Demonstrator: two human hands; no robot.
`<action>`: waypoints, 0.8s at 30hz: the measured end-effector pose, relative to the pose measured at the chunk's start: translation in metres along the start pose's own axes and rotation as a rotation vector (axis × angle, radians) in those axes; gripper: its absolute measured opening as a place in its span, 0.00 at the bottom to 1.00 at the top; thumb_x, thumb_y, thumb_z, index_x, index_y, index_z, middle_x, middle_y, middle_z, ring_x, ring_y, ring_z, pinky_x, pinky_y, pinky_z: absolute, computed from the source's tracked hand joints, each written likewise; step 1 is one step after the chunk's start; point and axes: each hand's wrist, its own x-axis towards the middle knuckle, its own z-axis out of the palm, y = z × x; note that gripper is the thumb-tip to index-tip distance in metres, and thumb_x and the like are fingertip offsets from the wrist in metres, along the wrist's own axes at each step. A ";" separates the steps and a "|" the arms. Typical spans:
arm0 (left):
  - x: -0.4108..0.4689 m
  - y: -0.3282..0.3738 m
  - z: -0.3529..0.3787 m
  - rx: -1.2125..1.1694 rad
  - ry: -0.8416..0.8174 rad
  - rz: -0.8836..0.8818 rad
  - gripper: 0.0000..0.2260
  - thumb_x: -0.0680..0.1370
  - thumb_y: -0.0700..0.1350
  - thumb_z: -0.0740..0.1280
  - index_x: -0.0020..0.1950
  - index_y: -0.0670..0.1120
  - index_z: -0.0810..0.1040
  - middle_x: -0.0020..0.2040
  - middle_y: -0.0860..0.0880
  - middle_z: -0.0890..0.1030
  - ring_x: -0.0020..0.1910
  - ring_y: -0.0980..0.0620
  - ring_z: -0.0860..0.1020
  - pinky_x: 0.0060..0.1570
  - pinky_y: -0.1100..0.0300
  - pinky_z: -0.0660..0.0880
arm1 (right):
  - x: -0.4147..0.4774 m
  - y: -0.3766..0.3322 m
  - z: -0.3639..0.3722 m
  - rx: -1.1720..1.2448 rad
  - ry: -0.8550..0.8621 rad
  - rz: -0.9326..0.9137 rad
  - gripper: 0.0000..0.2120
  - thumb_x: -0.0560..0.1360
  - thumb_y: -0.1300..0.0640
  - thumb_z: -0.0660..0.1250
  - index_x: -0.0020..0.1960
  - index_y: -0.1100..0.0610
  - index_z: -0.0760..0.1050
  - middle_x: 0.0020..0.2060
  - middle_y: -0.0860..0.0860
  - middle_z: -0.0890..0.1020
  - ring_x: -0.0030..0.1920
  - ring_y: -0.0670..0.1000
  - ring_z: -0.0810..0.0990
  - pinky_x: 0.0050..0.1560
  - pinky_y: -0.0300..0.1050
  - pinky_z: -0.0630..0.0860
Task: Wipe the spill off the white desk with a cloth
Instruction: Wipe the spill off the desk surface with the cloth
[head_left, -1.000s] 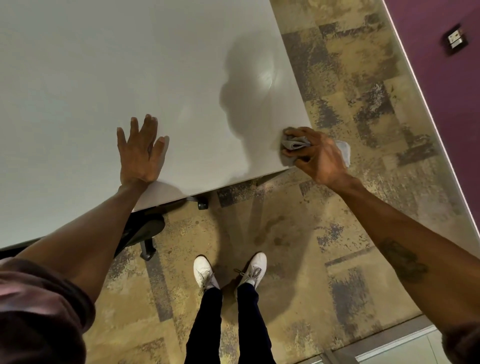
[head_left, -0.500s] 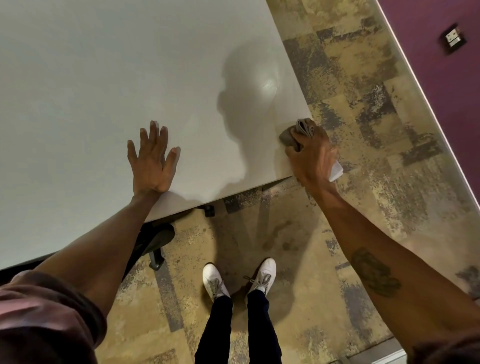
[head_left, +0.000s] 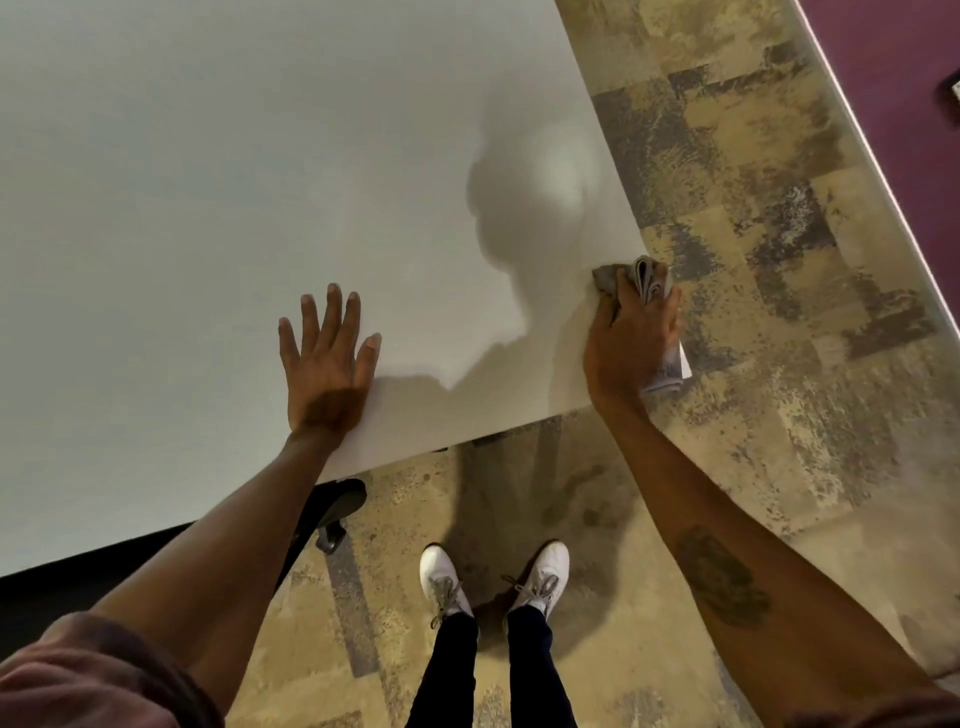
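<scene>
The white desk (head_left: 218, 197) fills the upper left of the head view. My right hand (head_left: 631, 338) grips a folded grey cloth (head_left: 644, 275) and presses it on the desk at its right edge, close to the near corner. A pale end of the cloth hangs below my palm, past the desk edge. My left hand (head_left: 324, 364) lies flat on the desk near the front edge, fingers spread, holding nothing. I cannot make out any spill on the surface; a shadow falls between my two hands.
Mottled tan and grey carpet (head_left: 753, 260) lies to the right and below the desk. My white shoes (head_left: 493, 577) stand in front of the desk. A black chair base (head_left: 332, 514) pokes out under the front edge. A purple wall (head_left: 904, 104) runs along the right.
My right hand turned and slid the cloth along the desk's right edge, away from me. My left hand stays flat on the desk.
</scene>
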 end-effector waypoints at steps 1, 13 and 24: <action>0.000 -0.001 0.000 0.023 0.008 0.018 0.28 0.85 0.59 0.44 0.84 0.49 0.54 0.84 0.48 0.52 0.83 0.44 0.47 0.80 0.38 0.45 | 0.009 -0.005 0.006 0.005 0.003 -0.010 0.16 0.81 0.56 0.59 0.66 0.50 0.77 0.76 0.57 0.66 0.76 0.63 0.62 0.75 0.61 0.59; 0.004 -0.005 -0.005 -0.025 -0.008 0.042 0.26 0.86 0.54 0.48 0.83 0.47 0.54 0.84 0.47 0.52 0.83 0.43 0.46 0.79 0.37 0.46 | 0.139 -0.079 0.054 0.062 -0.047 -0.214 0.19 0.77 0.51 0.58 0.64 0.51 0.78 0.69 0.59 0.75 0.70 0.63 0.70 0.71 0.60 0.66; 0.004 -0.007 -0.004 -0.066 -0.006 0.038 0.25 0.87 0.53 0.49 0.84 0.49 0.54 0.84 0.49 0.51 0.84 0.45 0.45 0.80 0.38 0.45 | 0.177 -0.089 0.047 0.162 -0.201 -0.514 0.18 0.77 0.44 0.63 0.62 0.49 0.80 0.59 0.58 0.78 0.59 0.59 0.76 0.61 0.50 0.72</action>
